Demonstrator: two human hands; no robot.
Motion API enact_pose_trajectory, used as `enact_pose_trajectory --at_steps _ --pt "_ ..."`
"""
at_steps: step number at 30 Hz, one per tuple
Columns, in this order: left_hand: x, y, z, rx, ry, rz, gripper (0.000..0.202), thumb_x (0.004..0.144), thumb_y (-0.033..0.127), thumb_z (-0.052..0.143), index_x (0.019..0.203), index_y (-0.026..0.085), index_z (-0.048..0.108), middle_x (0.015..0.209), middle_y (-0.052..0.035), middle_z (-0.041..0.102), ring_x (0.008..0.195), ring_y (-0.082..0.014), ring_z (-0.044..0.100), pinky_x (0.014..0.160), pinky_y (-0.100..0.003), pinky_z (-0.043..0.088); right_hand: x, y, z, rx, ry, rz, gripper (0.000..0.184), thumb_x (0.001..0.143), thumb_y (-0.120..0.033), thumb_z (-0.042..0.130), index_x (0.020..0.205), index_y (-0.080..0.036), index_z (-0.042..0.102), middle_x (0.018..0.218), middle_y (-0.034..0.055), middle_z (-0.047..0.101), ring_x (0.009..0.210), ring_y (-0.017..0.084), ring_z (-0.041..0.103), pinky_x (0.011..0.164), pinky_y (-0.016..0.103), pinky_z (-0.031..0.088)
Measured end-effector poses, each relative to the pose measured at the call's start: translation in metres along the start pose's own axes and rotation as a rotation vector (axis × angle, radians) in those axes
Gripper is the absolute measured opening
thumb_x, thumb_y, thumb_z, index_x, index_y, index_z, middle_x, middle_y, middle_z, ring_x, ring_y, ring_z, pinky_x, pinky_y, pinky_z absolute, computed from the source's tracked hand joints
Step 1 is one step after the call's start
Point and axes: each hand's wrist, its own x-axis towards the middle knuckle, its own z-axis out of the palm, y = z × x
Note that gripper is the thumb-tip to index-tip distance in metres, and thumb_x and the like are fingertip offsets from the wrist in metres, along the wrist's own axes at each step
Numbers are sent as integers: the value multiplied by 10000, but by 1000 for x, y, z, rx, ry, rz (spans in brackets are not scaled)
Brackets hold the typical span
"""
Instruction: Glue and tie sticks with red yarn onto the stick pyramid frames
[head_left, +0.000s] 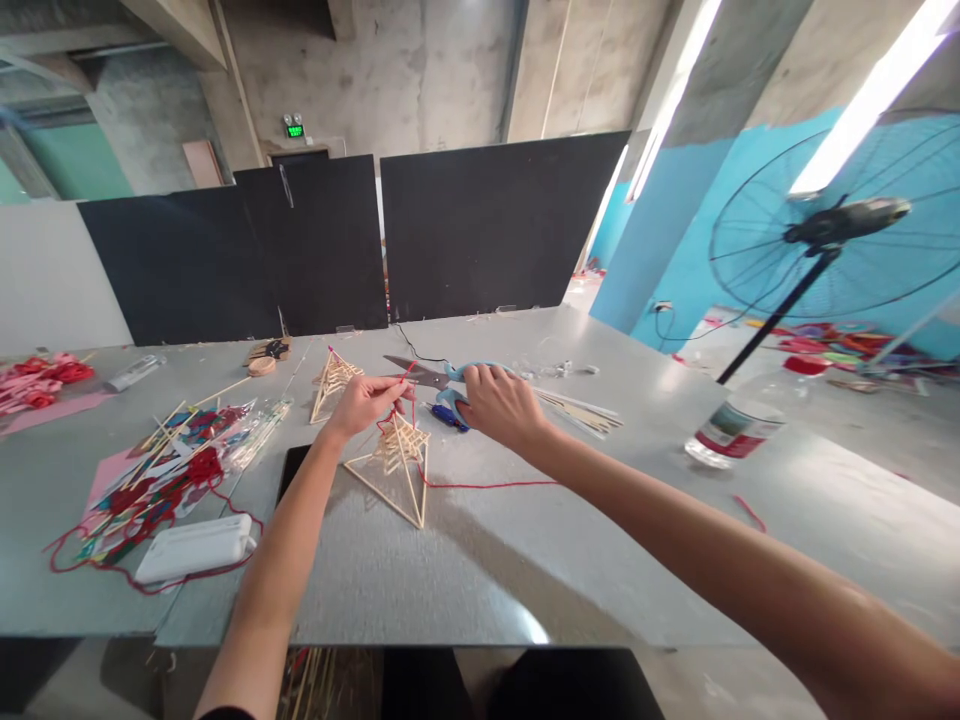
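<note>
Far left of the frame: a red and pink bundle (56,378); nearer, in the lower left, a white case (196,547) ringed by a loop of red yarn, loose sticks and bagged craft bits just above it. Left of centre, a small stick pyramid (337,374) stands on the grey table (525,570), apart from the work. Centre: left hand (367,403), thumb and fingers closed in a pinch on red cord (487,486) just above the tip of a larger stick frame (403,447); whether the fingertips also grip the tip, cannot tell. Frame sits on its open base, slatted near the top; likely very light, stiff but brittle at the joints, best held by the tip or a thick corner stick, lightly. Cord looks soft, limp, easily bent; best pinched close to the frame and kept taut. One length trails right along the table from the frame. Right of centre, right hand (501,402) is wrapped round the light-blue handles of the scissors (433,379), loops spread, blades parted and pointing left beside the cord; probably rigid, sharp, safest by the loops. Below them, a dark-blue tool (450,417). Farther right, pale sticks (581,408), then a red-capped bottle (750,425).
</note>
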Motion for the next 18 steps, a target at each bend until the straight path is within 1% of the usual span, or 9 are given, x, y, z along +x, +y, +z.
enact_pose_trajectory --at_steps 3,6,10,13,16,18 --pt "-1 4 4 26 -20 8 308 926 437 675 916 166 821 819 -93 791 654 -150 686 639 -281 557 -3 0 10 -3 27 23 159 945 -260 506 1020 -142 582 977 157 674 934 296 608 703 344 327" --pt "-1 4 8 39 -29 -4 315 940 438 652 940 170 818 839 -95 796 676 -159 697 616 -274 554 -2 -9 18 12 49 31 172 957 -278 504 1030 -139 575 1008 158 671 943 298 608 717 350 334" --pt "1 -2 5 38 1 22 295 928 424 667 969 173 817 896 -101 805 711 -167 719 692 -298 590 2 -19 10 64 26 40 175 959 -273 508 1041 -137 582 1006 150 680 945 284 620 706 341 338" --pt "1 -4 0 -4 -2 16 300 913 423 682 982 159 808 934 -110 806 669 -152 717 663 -287 588 0 -14 8 74 3 79 165 962 -273 508 1030 -145 588 987 143 688 937 277 625 686 331 327" --pt "0 -3 2 -12 -25 8 299 908 421 686 943 150 806 919 -112 802 658 -145 712 635 -269 577 -3 -9 18 62 24 85 191 967 -305 511 1037 -142 583 994 144 684 945 284 624 687 334 324" --pt "1 -2 5 -7 -39 -14 309 907 427 681 946 146 804 922 -120 798 672 -153 712 601 -263 567 -3 -12 22 59 30 67 203 965 -312 516 1046 -137 577 1007 149 677 943 287 620 690 338 324"
